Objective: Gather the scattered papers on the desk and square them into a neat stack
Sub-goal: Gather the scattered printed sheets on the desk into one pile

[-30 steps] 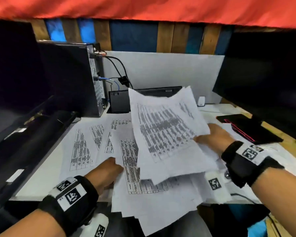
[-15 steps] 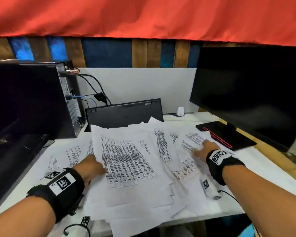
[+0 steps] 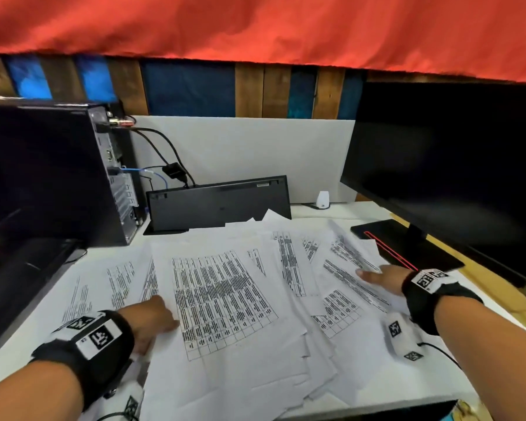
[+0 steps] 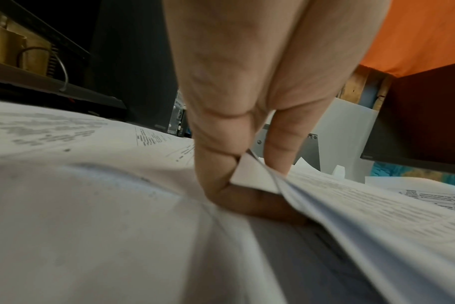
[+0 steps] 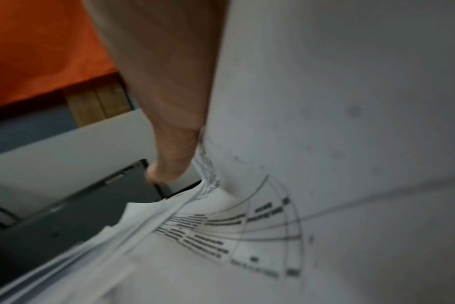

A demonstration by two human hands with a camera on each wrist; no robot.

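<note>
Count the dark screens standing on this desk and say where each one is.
2. One monitor stands at the right on its stand, beside the papers. Another screen shows at the far left edge, mostly cut off.

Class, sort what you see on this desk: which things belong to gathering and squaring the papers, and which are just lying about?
Belong to the job:
- scattered papers
- left hand, fingers tucked under a sheet edge
- right hand, on the sheets at the right

Just lying about:
- computer tower
- keyboard
- monitor
- cables

text: none legible | papers (image 3: 225,299): printed tables, too blurred to read
</note>
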